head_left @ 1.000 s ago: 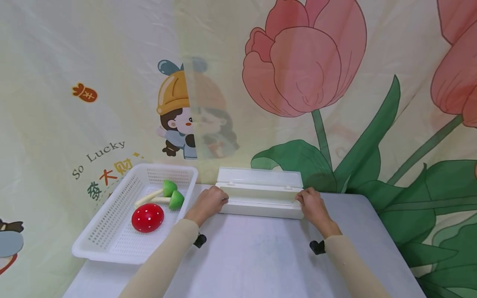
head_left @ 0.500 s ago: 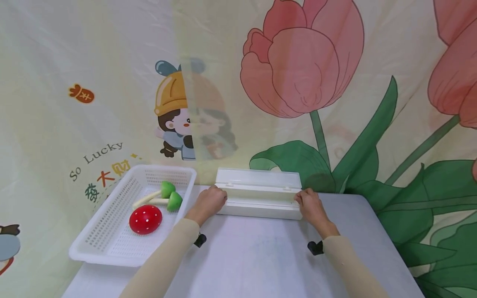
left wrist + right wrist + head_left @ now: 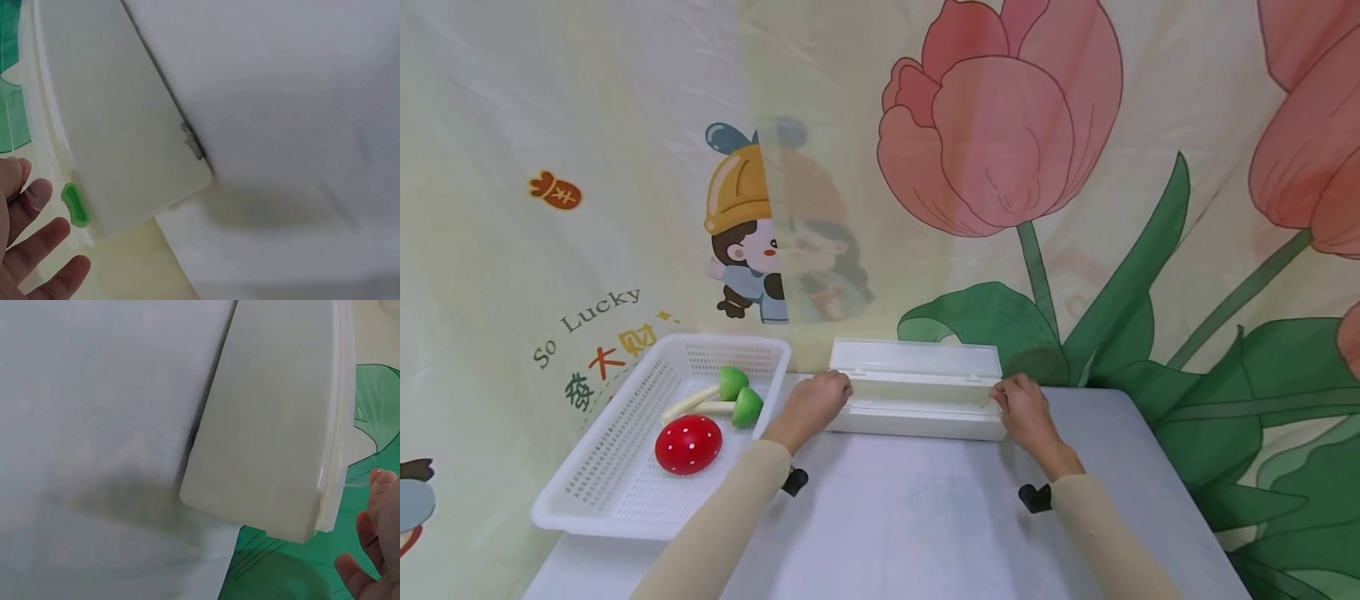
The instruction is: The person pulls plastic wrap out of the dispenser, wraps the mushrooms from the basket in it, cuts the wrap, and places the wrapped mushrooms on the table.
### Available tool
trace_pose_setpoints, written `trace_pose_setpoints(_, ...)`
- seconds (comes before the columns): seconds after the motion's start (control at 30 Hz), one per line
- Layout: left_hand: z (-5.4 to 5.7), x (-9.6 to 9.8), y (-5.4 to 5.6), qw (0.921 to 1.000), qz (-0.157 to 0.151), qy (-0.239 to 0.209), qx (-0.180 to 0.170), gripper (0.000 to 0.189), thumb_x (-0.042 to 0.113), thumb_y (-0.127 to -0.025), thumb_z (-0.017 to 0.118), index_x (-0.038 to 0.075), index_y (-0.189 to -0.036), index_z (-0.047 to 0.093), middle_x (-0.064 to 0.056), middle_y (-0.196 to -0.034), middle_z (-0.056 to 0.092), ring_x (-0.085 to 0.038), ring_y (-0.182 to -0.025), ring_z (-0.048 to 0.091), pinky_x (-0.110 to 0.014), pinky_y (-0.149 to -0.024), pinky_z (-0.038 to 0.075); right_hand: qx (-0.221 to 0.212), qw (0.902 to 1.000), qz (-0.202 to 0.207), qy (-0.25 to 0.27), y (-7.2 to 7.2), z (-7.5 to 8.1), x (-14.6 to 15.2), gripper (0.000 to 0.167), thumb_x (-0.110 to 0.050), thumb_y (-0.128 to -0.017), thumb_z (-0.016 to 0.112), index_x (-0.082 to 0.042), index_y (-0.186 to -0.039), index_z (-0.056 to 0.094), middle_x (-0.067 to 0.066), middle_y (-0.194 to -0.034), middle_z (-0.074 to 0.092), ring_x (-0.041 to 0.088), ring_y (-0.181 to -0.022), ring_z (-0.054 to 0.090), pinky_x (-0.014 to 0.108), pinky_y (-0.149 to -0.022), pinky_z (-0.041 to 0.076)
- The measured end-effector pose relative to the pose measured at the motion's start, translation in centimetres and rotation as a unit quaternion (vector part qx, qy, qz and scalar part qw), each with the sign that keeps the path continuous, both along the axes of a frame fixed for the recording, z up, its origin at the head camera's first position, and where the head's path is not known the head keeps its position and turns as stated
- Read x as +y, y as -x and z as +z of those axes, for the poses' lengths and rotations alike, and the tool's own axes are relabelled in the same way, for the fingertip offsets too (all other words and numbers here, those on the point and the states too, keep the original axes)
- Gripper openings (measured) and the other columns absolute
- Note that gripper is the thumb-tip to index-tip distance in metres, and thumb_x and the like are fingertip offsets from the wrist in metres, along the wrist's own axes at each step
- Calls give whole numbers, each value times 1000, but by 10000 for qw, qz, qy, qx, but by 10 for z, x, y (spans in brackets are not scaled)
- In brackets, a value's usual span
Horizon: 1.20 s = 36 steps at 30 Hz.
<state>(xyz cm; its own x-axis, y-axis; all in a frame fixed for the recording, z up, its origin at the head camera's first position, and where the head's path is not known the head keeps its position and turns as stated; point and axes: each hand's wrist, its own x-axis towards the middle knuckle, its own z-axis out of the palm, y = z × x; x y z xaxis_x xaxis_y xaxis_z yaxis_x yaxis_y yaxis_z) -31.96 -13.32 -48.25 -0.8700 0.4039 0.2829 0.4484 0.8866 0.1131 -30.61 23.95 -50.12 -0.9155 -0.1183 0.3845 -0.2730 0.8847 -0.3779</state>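
Left hand (image 3: 811, 404) at the left end of a long white box (image 3: 925, 425), right hand (image 3: 1026, 417) at its right end. Box lies at the far edge of the table (image 3: 917, 517), lid (image 3: 917, 359) raised behind it. Left wrist view: thumb and first finger closed together, apparently on clear film, other fingers (image 3: 44, 240) spread loosely; green slider (image 3: 76, 205) just beside them on the box. Right wrist view: thumb and forefinger pinch a creased edge of clear film (image 3: 377, 434), remaining fingers part-bent, clear of the box. Left of the box, white basket (image 3: 597, 527) with a red dotted dome (image 3: 688, 445) and two green-topped sticks (image 3: 747, 408).
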Motion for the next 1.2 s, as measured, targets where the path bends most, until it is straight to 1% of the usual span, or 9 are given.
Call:
trace_pose_setpoints(0.2,12,-3,-3,9996,-46,-271,47,12,17,-103,62,9,-100,71,-2,-90,68,-18,-79,65,-37,-68,57,-95,9993,135,334,-1,12,-2,19,-12,-105,58,4,-100,67,24,-107,62,45,-109,56,57,-90,49)
trace_pose_setpoints(0.33,23,-3,-5,9975,121,-638,-271,17,20,-107,55,10,-107,68,-2,-96,67,-15,-81,63,-37,-72,57,66,9972,354,657,-1,22,-1,17,-8,-106,54,6,-104,63,27,-110,66,45,-110,60,56,-92,52)
trace_pose_setpoints(0.43,28,-1,-4,9927,107,-1119,-429,19,22,-108,53,9,-112,67,-4,-101,70,-17,-86,65,-39,-78,58,16,9943,369,1001,-2,28,-1,17,-8,-107,50,5,-110,61,25,-107,68,38,-96,66,48,-81,56)
trace_pose_setpoints(0.53,26,0,-2,9815,-12,-1795,-672,18,20,-107,55,7,-112,66,-6,-98,72,-18,-83,69,-38,-78,57,-339,9870,362,1528,-6,31,-2,17,-11,-109,48,1,-115,59,22,-106,70,29,-81,67,33,-66,54)
trace_pose_setpoints(0.6,23,0,-3,9689,-52,-2299,-916,17,19,-107,56,6,-112,66,-8,-97,74,-17,-80,70,-35,-75,57,-631,9783,403,1931,-9,30,-3,17,-11,-110,47,0,-116,57,22,-105,70,24,-77,67,26,-62,54)
trace_pose_setpoints(0.73,16,1,-7,9473,-11,-3018,-1073,18,17,-106,58,3,-111,67,-10,-97,75,-17,-82,72,-30,-71,59,-750,9647,551,2463,-13,27,-6,19,-8,-109,47,5,-119,56,23,-106,70,28,-88,71,33,-76,62)
trace_pose_setpoints(0.9,14,1,-11,9426,-20,-3222,-874,18,10,-99,63,0,-113,70,-11,-96,76,-22,-89,75,-33,-77,61,-622,9713,441,2252,-16,24,-8,26,-12,-105,58,5,-125,62,17,-106,71,30,-99,70,38,-85,60)
trace_pose_setpoints(1.1,14,-1,-14,9429,-146,-3183,-965,30,-2,-89,71,-4,-118,69,-12,-97,74,-23,-91,74,-31,-81,61,-740,9790,412,1852,-16,21,-8,38,-11,-95,73,3,-129,63,14,-107,71,27,-98,69,36,-87,59)
trace_pose_setpoints(1.2,13,-2,-13,9470,-189,-3056,-974,33,-4,-87,75,-5,-119,68,-11,-93,73,-20,-87,72,-29,-78,60,-674,9827,394,1679,-16,20,-8,37,-7,-92,76,3,-126,65,13,-103,71,26,-96,68,37,-85,59)
